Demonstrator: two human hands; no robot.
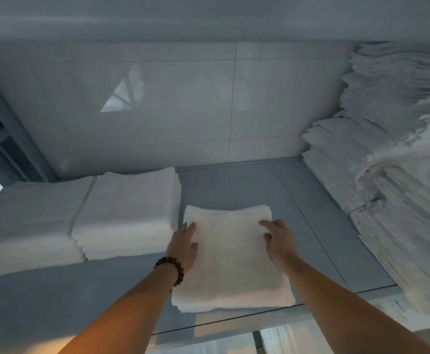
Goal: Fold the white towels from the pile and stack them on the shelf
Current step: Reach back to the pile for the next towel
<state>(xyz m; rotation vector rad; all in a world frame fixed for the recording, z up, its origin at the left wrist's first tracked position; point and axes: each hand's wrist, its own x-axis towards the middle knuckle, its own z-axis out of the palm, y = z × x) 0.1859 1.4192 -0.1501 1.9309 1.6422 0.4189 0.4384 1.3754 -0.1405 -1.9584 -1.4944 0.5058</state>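
A folded white towel [230,259] lies flat on the grey shelf [318,226], its near edge close to the shelf's front lip. My left hand [183,247], with a bead bracelet on the wrist, rests along the towel's left edge with straight fingers. My right hand [279,241] lies on the towel's right side, fingers spread and pressing down. Neither hand grips the cloth.
Two low stacks of folded white towels [101,215] sit on the shelf just left of the towel. A tall, leaning pile of white linen [392,162] fills the right side. A glossy tiled wall [183,111] backs the shelf, and another shelf hangs overhead.
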